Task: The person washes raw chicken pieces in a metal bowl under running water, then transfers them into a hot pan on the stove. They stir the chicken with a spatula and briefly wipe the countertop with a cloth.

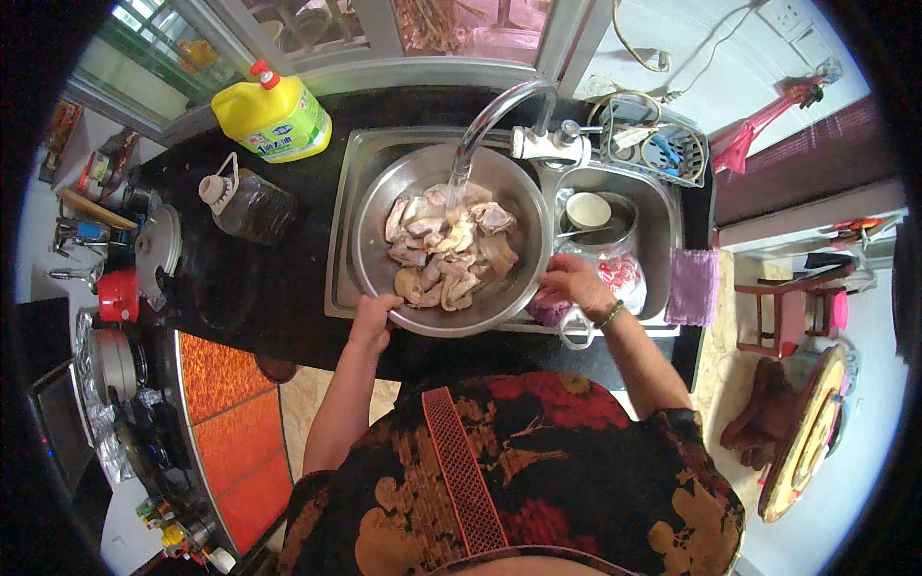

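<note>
A wide stainless steel basin (374, 216) sits in the larger left bowl of the sink, holding raw meat pieces (454, 241) that look like cut-up poultry. From the curved chrome faucet (490, 119), water runs down onto the meat. My left hand (373, 320) grips the basin's front-left rim, thumb over the edge. On the opposite side, my right hand (576, 281) has its fingers at the right rim; the basin wall and the hand itself hide part of that grip. Just below the right hand are a purple cloth (549, 309) and a white handle (577, 330).
The smaller sink bowl (673, 237) holds a cream bowl (588, 210), a metal pot and a printed plastic bag (623, 277). A purple towel (693, 288) hangs over its right edge. Left stand a yellow detergent jug (274, 119) and a dark-filled bottle (256, 205). A grey caddy (652, 140) sits behind.
</note>
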{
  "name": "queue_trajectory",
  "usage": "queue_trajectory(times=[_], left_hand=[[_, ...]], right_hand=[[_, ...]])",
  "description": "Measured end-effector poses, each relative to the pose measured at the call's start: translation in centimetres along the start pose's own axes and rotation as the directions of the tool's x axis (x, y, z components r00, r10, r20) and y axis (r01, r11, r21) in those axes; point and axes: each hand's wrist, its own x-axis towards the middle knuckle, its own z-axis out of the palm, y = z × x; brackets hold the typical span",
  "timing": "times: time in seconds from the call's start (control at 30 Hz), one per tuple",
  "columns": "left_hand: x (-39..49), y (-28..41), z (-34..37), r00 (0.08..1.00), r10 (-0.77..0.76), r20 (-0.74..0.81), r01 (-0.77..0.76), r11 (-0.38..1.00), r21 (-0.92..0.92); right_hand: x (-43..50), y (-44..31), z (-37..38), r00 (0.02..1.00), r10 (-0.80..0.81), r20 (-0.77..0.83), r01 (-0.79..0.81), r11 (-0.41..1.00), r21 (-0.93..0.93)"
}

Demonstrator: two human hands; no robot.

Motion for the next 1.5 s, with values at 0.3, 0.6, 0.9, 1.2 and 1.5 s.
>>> queue_trajectory(times=[0.3, 0.6, 0.9, 1.2, 1.5], left_hand=[[-0.5, 0.7, 1.2, 0.999, 0.048, 0.009, -0.047, 0.990, -0.134], [-3.2, -1.0, 2.0, 0.995, 0.093, -0.039, -0.098, 0.979, -0.181], [-9.9, -2.7, -1.9, 0.999, 0.010, -0.047, -0.016, 0.991, -0.131], [-15.0, -11.0, -11.8, 0.970, 0.083, -0.227, -0.135, 0.966, -0.220], [-27.8, -15.4, -27.7, 0.921, 0.014, -0.390, -0.094, 0.978, -0.188]], right_hand=[[8.2, -16.3, -6.1, 0.652, -0.740, 0.165, -0.177, -0.360, -0.916], [13.7, -18.2, -7.6, 0.877, -0.471, 0.090, -0.166, -0.474, -0.865], [18.6, -16.1, -11.3, 0.857, -0.513, 0.048, -0.194, -0.408, -0.892], [15.2, -14.0, -8.9, 0.771, -0.614, 0.170, -0.332, -0.615, -0.715], [-0.1, 5.9, 22.1, 0.942, 0.040, 0.333, 0.116, 0.893, -0.434]])
